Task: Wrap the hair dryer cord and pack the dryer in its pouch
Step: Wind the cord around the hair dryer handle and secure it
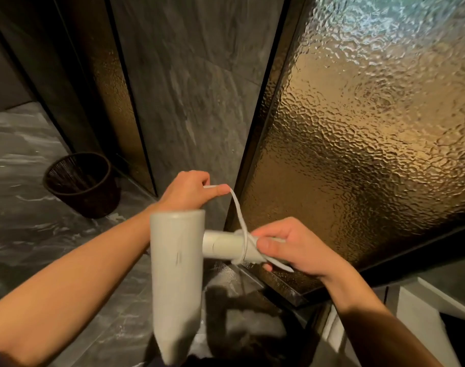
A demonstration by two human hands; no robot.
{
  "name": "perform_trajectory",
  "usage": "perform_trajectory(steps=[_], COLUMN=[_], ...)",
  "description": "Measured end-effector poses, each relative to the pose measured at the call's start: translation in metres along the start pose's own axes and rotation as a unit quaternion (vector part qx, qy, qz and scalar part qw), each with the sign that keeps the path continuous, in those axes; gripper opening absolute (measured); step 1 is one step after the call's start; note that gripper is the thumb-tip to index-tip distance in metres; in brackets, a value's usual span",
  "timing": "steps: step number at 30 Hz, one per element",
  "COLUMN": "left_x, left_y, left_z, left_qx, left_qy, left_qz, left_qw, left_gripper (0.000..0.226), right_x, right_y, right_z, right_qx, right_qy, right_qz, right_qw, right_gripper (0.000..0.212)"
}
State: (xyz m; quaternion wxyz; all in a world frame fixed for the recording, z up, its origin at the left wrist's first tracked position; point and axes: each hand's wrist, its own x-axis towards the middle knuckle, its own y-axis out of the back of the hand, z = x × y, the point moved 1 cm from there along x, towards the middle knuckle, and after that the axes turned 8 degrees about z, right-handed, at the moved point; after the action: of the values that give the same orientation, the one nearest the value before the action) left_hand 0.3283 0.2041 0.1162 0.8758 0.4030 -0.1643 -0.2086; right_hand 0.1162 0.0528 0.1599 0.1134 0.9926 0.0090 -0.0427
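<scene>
Smooth cylindrical dryer (177,274) (matte white), flat cord (239,210) looped

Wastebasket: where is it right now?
Head view, left side: the dark wastebasket stands on the marble floor by the wall, left of and beyond the left hand.
</scene>
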Motion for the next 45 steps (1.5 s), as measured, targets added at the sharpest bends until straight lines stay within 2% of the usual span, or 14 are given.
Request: perform_trajectory(steps=[3,5,7,10,13,18,23,26,30,33,35,38,42,45], left_x=[-0.013,-0.025,-0.036,-0.049,-0.052,-0.053,-0.038,-0.015,0.01,0.015,0.015,0.016,0.006,-0.026], left_y=[-0.033,-0.043,-0.043,-0.037,-0.024,0.019,0.069,0.088,0.1,0.087,0.07,0.044,-0.005,-0.037], left_z=[-0.004,-0.003,0.01,0.033,0.054,0.106,0.158,0.18,0.189,0.186,0.181,0.168,0.136,0.118], left_qx=[-0.096,-0.191,-0.198,-0.1,-0.107,0.002,0.181,0.276,0.278,0.243,0.178,0.062,-0.065,-0.236], left_qy=[0.071,0.098,0.09,0.033,-0.03,-0.21,-0.34,-0.379,-0.407,-0.422,-0.405,-0.343,-0.217,-0.117], left_qz=[-0.072,-0.093,-0.107,-0.123,-0.12,-0.117,-0.085,-0.014,0.051,0.058,0.041,-0.011,-0.117,-0.159], left_qw=[0.99,0.972,0.97,0.987,0.987,0.971,0.919,0.883,0.869,0.871,0.896,0.937,0.967,0.952], left_gripper=[0.06,0.063,0.066,0.062,0.06,0.04,0.022,0.036,0.067,0.077,0.076,0.076,0.062,0.06], right_x=[0.004,0.008,0.011,0.014,0.015,0.001,-0.013,-0.024,-0.048,-0.062,-0.067,-0.072,-0.078,-0.074], right_y=[0.006,0.011,0.019,0.033,0.045,0.053,0.056,0.069,0.083,0.077,0.071,0.067,0.062,0.055], right_z=[-0.006,-0.007,-0.008,-0.009,-0.012,-0.006,-0.009,-0.01,-0.02,-0.031,-0.037,-0.041,-0.037,-0.029], right_qx=[0.099,0.133,0.136,0.023,-0.096,-0.262,-0.47,-0.5,-0.391,-0.257,-0.191,-0.121,0.041,0.143], right_qy=[0.032,0.039,0.03,0.027,0.026,-0.06,-0.127,-0.113,-0.085,-0.078,-0.057,0.006,0.053,0.046], right_qz=[0.1,0.191,0.293,0.44,0.545,0.557,0.453,0.355,0.195,0.11,0.07,0.072,0.157,0.28], right_qw=[0.99,0.972,0.946,0.897,0.833,0.785,0.747,0.782,0.896,0.957,0.977,0.99,0.985,0.948], right_gripper=[0.056,0.046,0.034,0.028,0.019,0.032,0.047,0.052,0.047,0.042,0.037,0.058,0.077,0.064])
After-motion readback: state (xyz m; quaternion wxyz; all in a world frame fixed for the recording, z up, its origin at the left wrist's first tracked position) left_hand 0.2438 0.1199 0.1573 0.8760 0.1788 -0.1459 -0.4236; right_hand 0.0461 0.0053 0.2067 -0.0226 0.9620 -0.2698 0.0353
